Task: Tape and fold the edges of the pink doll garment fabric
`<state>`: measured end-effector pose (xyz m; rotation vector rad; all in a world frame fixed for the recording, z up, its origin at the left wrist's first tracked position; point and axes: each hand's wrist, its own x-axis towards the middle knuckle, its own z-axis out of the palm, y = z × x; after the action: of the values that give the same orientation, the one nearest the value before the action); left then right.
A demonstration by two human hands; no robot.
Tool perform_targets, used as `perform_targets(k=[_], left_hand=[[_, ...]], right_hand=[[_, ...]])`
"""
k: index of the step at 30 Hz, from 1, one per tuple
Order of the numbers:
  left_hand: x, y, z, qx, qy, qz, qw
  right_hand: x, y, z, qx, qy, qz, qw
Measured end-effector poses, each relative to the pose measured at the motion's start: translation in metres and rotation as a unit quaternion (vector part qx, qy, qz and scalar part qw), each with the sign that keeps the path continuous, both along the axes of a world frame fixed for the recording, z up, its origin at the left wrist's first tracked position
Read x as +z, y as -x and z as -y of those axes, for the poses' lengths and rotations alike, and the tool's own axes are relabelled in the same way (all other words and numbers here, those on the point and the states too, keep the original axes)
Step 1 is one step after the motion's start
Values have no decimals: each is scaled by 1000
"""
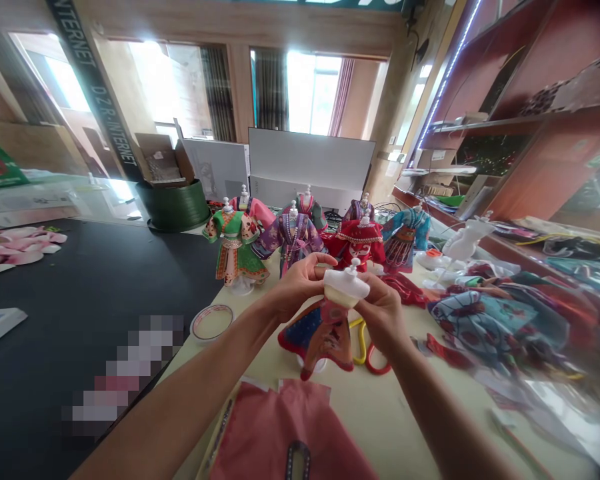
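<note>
A small white mannequin torso (347,283) stands between my hands, with a cream band around its chest. From its lower part hangs a doll-sized blue and orange skirt (325,340) with a red hem. My left hand (305,283) is closed on the torso's left side, its fingertips partly behind it. On the other side my right hand (383,310) grips the torso and the band's edge, some fingers hidden. Scissors (361,340) with yellow and red handles lie beside the skirt. Closer to me a pink garment (290,433) with a patterned collar is spread flat.
Several dressed mini mannequins (294,233) stand behind my hands. At left is a small round dish (213,323). Colourful fabrics (495,313) and a bare white mannequin (467,240) are at right. A green round tub (175,205) stands at the back left, by the black surface (130,280).
</note>
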<state>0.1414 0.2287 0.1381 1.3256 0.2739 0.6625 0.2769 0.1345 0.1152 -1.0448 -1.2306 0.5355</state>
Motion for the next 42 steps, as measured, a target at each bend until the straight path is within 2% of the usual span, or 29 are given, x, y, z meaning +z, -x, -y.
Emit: perform_targets(k=[8,14,23,27,30,33,36,39,42], left_hand=[[2,3,-2,-27,1,-9,1000],[-1,3,-3,-40,-4,2,999],[-4,-2,0,-74,31,2,997],[-3,-4,1,-64,46,-1,997],[-3,-1,2,-21,41,5,999],[-7,11,9,76,14,42,996],[-11,26,26,165,-38,80,982],[-12,33,43,218,-136,48,965],[-11,30,52,287,-246,-14,926]], right_hand=[[10,3,3,59,34,25,997],[14,2,4,48,39,13,998],[13,0,4,45,51,12,998],[9,2,5,23,41,13,999],[7,4,5,9,38,12,999],[5,8,6,-9,43,11,999],[5,13,7,-17,48,14,999],[5,18,8,-18,40,22,999],[6,22,9,-20,22,37,999]])
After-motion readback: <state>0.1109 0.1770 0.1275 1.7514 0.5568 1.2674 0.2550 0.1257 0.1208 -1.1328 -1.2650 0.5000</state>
